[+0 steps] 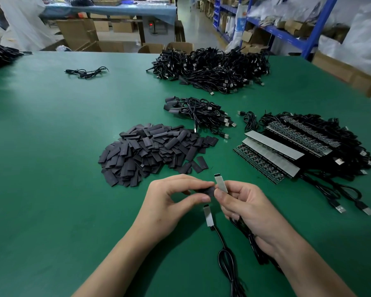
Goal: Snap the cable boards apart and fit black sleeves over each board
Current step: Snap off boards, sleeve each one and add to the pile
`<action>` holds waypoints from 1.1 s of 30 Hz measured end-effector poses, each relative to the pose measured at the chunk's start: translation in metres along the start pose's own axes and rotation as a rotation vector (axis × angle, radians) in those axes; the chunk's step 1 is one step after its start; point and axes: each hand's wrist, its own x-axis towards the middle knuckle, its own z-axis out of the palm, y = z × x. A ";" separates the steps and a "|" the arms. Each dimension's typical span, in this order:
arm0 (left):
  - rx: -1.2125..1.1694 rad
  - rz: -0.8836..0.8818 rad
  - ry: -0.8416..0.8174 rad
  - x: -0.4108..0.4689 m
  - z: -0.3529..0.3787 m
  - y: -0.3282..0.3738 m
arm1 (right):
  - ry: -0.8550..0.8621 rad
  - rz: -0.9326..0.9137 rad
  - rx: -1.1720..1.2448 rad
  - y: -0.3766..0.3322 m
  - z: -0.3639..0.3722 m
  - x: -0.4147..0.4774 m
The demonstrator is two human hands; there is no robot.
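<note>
Your green tabletop runs wide to a far edge, and past it open cardboard boxes stand on the floor. Behind them you see a long table under a blue cover, with a small red display glowing below it. To your right, a pale aisle floor runs beside a blue shelving rack stacked with cartons, and white plastic bags bulge beside the rack. Another carton sits just off the tabletop's right edge.
</note>
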 end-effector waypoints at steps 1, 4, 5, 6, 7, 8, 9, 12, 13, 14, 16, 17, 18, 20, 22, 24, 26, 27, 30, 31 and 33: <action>-0.003 -0.002 -0.001 0.000 0.000 0.000 | -0.001 0.004 0.004 0.000 0.000 0.000; -0.021 -0.014 -0.005 0.000 0.000 0.000 | -0.001 0.023 0.021 0.002 -0.001 0.001; -0.026 -0.016 -0.008 0.000 0.000 -0.001 | 0.001 0.030 0.026 0.002 -0.001 0.001; -0.032 -0.018 -0.011 0.000 0.000 -0.001 | 0.004 0.035 0.031 0.003 -0.001 0.001; -0.041 -0.020 -0.014 0.000 0.000 -0.001 | 0.009 0.039 0.038 0.003 -0.001 0.001; -0.049 -0.022 -0.016 0.000 0.000 -0.001 | 0.014 0.042 0.047 0.003 0.000 0.001; -0.055 -0.024 -0.016 0.000 0.000 -0.002 | 0.018 0.045 0.056 0.003 0.000 0.001; -0.059 -0.021 -0.017 0.000 0.001 -0.002 | 0.019 0.050 0.065 0.003 0.000 0.001; -0.058 -0.018 -0.016 0.000 0.001 -0.002 | 0.014 0.050 0.062 0.003 0.000 0.001; -0.059 -0.017 -0.016 0.000 0.000 -0.002 | 0.010 0.051 0.059 0.002 0.000 0.001; -0.060 -0.017 -0.017 0.000 0.000 -0.003 | 0.005 0.051 0.054 0.002 -0.001 0.001; -0.061 -0.020 -0.016 -0.001 0.000 -0.003 | 0.006 0.050 0.050 0.003 -0.001 0.001; -0.064 -0.024 -0.016 0.000 0.000 -0.003 | 0.008 0.048 0.046 0.003 -0.002 0.001; -0.070 -0.033 -0.014 0.000 0.001 -0.002 | 0.012 0.040 0.041 0.004 -0.002 0.001; -0.069 -0.034 -0.014 0.000 0.000 -0.002 | 0.014 0.034 0.037 0.004 -0.002 0.001; -0.061 -0.027 -0.011 0.000 0.000 -0.002 | 0.013 0.032 0.042 0.004 -0.002 0.001; -0.053 -0.025 -0.008 0.000 0.000 -0.002 | 0.007 0.034 0.046 0.003 -0.002 0.000; -0.050 -0.025 -0.007 0.000 0.000 -0.002 | 0.004 0.035 0.041 0.002 -0.003 0.000; -0.033 -0.017 -0.007 0.000 0.000 -0.002 | 0.006 0.043 0.018 0.001 -0.003 -0.001; -0.019 -0.008 -0.009 0.000 0.000 -0.002 | 0.013 0.044 0.013 0.001 -0.003 0.000; 0.022 0.015 -0.013 0.000 -0.001 -0.002 | 0.037 0.043 0.007 0.002 -0.003 0.000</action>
